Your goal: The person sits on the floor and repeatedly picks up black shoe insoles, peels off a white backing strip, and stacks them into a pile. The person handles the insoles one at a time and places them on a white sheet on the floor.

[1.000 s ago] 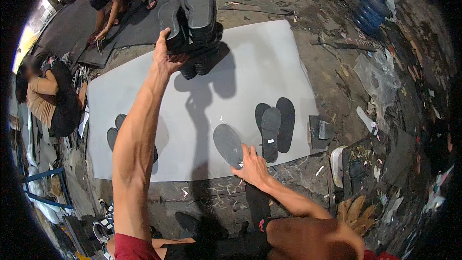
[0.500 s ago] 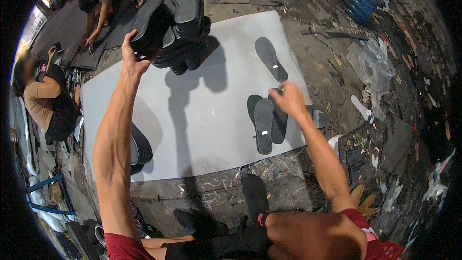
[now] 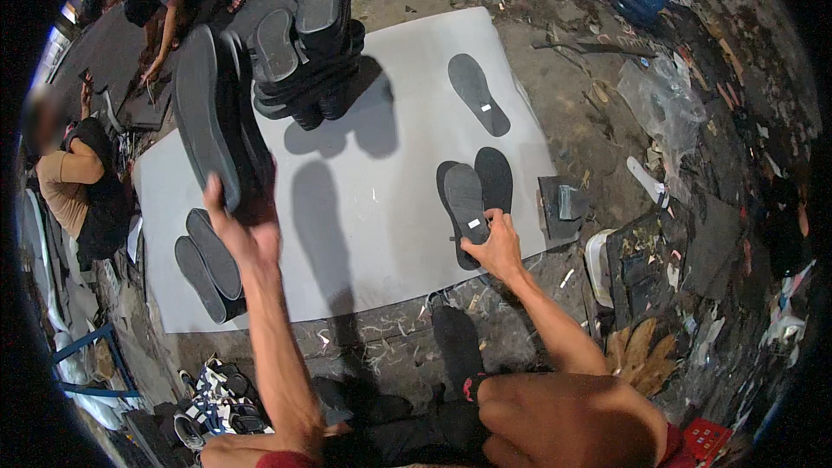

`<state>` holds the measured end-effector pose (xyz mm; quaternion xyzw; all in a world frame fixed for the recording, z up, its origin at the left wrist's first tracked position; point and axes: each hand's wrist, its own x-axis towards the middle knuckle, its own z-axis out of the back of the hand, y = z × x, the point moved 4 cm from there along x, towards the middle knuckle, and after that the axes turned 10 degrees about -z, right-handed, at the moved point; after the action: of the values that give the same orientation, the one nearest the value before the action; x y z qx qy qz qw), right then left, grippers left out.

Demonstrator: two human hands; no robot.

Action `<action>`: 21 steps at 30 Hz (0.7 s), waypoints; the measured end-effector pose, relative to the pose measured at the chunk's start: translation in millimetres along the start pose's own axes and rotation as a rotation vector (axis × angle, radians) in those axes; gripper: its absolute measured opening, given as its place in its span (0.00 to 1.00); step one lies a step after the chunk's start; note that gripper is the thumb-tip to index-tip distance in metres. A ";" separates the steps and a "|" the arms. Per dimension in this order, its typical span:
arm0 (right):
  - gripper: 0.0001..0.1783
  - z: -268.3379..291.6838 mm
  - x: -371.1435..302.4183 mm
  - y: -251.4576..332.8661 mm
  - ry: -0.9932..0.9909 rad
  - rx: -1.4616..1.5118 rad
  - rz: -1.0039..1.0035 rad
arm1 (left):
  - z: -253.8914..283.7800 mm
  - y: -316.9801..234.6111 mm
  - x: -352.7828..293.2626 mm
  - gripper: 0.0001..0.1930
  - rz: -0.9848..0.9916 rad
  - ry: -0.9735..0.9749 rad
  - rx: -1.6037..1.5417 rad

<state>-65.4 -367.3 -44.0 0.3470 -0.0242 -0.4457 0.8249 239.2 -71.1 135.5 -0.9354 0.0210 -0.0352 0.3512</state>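
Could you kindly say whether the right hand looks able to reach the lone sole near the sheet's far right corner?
Probably yes: the lone sole lies uncovered on the white sheet, with only flat soles between, though the right hand touches another sole.

The thick soles (image 3: 201,121) look matt and rubbery from here, the white sheet (image 3: 407,95) smooth with a faint sheen, the clear plastic (image 3: 663,108) past its right edge crinkled, the ground (image 3: 555,13) rough.
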 end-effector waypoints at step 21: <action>0.43 9.1 17.7 -23.5 -0.162 -0.105 -0.123 | 138.5 94.0 -250.1 0.31 0.352 -0.405 0.039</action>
<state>-74.8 -394.2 -55.9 0.2672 -0.0460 -0.5225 0.8084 -0.2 -35.0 -43.2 -0.8984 0.1117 0.2137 0.3670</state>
